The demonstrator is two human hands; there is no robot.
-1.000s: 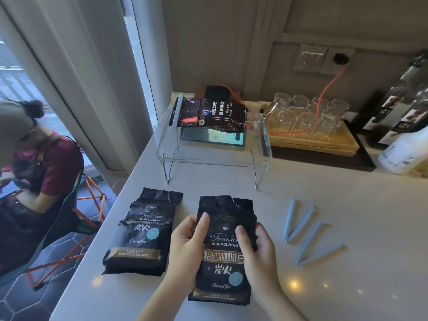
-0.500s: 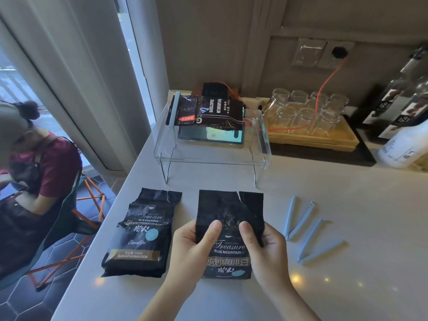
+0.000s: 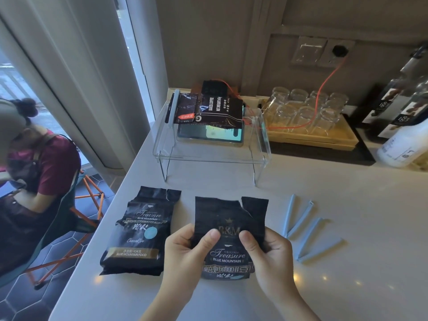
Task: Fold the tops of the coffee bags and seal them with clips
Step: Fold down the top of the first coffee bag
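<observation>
A black coffee bag (image 3: 230, 216) with a torn open top stands raised off the white counter (image 3: 347, 286). My left hand (image 3: 185, 253) grips its left side and my right hand (image 3: 268, 253) grips its right side, thumbs pressed on the front. A second black coffee bag (image 3: 139, 232) lies flat on the counter to the left, its top torn open too. Several light blue clips (image 3: 301, 225) lie on the counter to the right of my right hand.
A clear acrylic stand (image 3: 208, 156) behind the bags carries a phone and a clipped coffee bag (image 3: 208, 110). A wooden tray of glasses (image 3: 308, 112) and bottles (image 3: 405, 107) sit at the back right. A seated person (image 3: 34, 172) is beyond the counter's left edge.
Both hands have tilted the middle bag up from lying flat and slid toward its upper part. The torn top now faces me, flattened.
</observation>
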